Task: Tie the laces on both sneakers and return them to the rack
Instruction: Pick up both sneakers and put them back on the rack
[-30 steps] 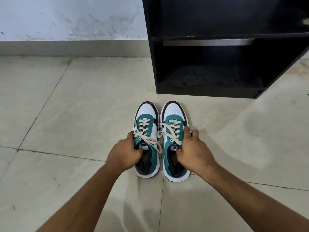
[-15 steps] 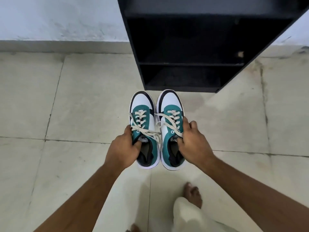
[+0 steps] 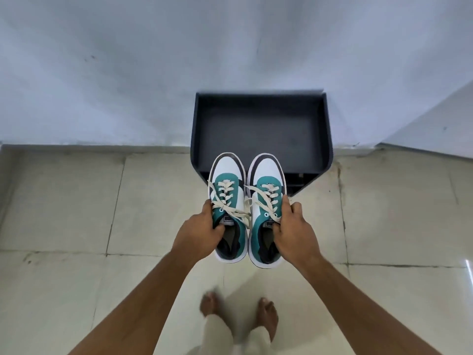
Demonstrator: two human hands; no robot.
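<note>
Two teal, white and black sneakers hang side by side in the air in front of me, toes pointing away. My left hand grips the left sneaker at its tongue and collar. My right hand grips the right sneaker the same way. Cream laces lie across both shoes in tied bows. The black rack stands against the wall just beyond the toes, seen from above, its top shelf bare.
A pale wall rises behind the rack, and another wall comes in at the right. Beige floor tiles spread around. My two bare feet stand below the shoes.
I have stood up and lifted both sneakers off the floor. The view now looks down onto the top of the rack instead of into its shelves.
</note>
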